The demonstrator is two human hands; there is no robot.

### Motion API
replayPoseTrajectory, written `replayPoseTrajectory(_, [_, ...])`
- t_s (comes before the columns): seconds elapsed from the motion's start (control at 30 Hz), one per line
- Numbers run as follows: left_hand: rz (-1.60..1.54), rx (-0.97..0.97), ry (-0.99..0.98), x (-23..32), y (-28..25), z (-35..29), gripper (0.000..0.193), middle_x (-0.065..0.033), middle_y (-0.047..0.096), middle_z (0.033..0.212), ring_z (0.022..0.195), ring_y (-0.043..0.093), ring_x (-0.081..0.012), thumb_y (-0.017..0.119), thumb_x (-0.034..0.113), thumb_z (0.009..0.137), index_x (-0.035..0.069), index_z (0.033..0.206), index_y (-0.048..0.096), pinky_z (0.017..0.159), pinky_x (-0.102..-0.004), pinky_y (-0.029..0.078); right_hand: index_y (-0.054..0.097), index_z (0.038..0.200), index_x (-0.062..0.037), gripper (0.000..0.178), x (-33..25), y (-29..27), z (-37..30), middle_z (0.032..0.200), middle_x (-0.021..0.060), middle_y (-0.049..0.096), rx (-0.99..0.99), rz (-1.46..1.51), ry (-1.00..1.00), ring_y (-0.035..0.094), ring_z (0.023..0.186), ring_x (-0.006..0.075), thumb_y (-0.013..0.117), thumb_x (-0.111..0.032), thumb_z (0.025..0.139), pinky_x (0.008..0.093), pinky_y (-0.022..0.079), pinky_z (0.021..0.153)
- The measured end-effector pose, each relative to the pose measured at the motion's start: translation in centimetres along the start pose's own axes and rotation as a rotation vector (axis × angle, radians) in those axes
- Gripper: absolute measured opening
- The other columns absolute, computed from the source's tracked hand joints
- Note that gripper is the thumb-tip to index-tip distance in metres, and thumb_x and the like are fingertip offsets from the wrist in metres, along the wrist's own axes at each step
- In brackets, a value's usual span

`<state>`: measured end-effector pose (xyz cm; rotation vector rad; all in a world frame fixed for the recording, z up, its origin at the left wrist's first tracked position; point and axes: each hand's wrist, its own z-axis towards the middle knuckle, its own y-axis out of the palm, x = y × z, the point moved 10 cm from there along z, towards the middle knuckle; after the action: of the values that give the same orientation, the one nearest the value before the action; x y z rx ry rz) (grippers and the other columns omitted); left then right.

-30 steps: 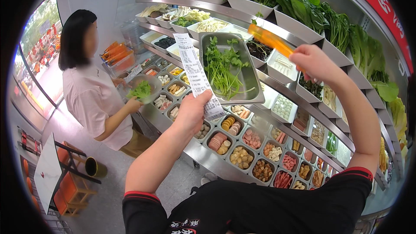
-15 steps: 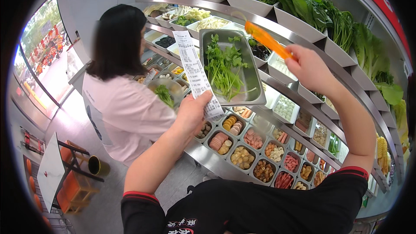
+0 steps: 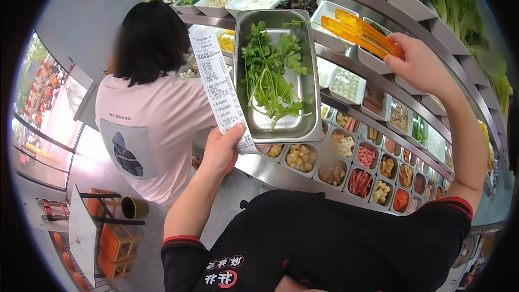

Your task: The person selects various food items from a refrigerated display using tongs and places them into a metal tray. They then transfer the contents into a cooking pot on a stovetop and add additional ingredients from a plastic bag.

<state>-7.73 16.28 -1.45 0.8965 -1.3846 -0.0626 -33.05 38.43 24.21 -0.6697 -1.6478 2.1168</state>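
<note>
L hand (image 3: 219, 154) had its fingers (image 3: 233, 130) curled shut round the lower end of a long paper receipt (image 3: 213, 78) & the near corner of a steel tray (image 3: 303, 75); thumb lay on the paper, the other fingers were hidden under the tray, so how they bore it couldn't be told. Receipt print was too small to make out. Green leafy herbs (image 3: 267, 70) lay in the tray, above & right of those fingers.

R hand (image 3: 419, 65) was closed on orange tongs (image 3: 359, 30), tips pointing left of the fingers, above the tray's far right corner; fingertips sat behind the handle, grip mostly out of sight.

Below the tray, part of the food bar surface (image 3: 281, 176) w/ small tubs of toppings (image 3: 365, 157) was covered by it. A person in a pink shirt (image 3: 151, 135) stood left of the L fingers, back turned, hands not seen. Leafy greens (image 3: 459, 11) on the upper shelf were cut off at the frame's dark rim.
</note>
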Motion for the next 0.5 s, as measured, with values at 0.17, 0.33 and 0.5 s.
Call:
replayPoseTrajectory(0.17, [-0.018, -0.095, -0.064, -3.4, -1.3, -2.7, 0.031, -0.0133, 0.067, 0.119, 0.104, 0.067, -0.0225, 0.055, 0.013, 0.1, -0.006, 0.124, 0.059, 0.09, -0.0397, 0.056, 0.057, 0.121, 0.0025, 0.042, 2.1, 2.8, -0.6, 0.086, 0.0146, 0.061, -0.117, -0.14, -0.012, 0.06, 0.08, 0.0246, 0.061, -0.019, 0.085, 0.0369, 0.048, 0.075])
replayPoseTrajectory(0.33, [0.011, -0.105, -0.068, -5.2, -2.9, -4.4, 0.033, -0.0127, 0.067, 0.121, 0.108, 0.066, -0.0228, 0.058, 0.016, 0.099, -0.003, 0.126, 0.059, 0.094, -0.0397, 0.054, 0.061, 0.115, 0.003, 0.035, 2.0, 6.3, -1.8, 0.083, 0.0096, 0.061, -0.324, -0.037, -0.005, 0.058, 0.076, 0.0203, 0.058, -0.015, 0.085, 0.0341, 0.048, 0.071])
replayPoseTrajectory(0.5, [-0.011, -0.103, -0.119, -7.4, -3.8, -5.2, 0.034, -0.0129, 0.067, 0.121, 0.108, 0.066, -0.023, 0.057, 0.017, 0.1, -0.003, 0.127, 0.059, 0.094, -0.0403, 0.054, 0.06, 0.116, 0.0037, 0.033, 1.6, 8.1, -3.2, 0.076, 0.0019, 0.058, -0.451, 0.26, 0.099, 0.052, 0.065, 0.008, 0.055, -0.011, 0.087, 0.026, 0.043, 0.059])
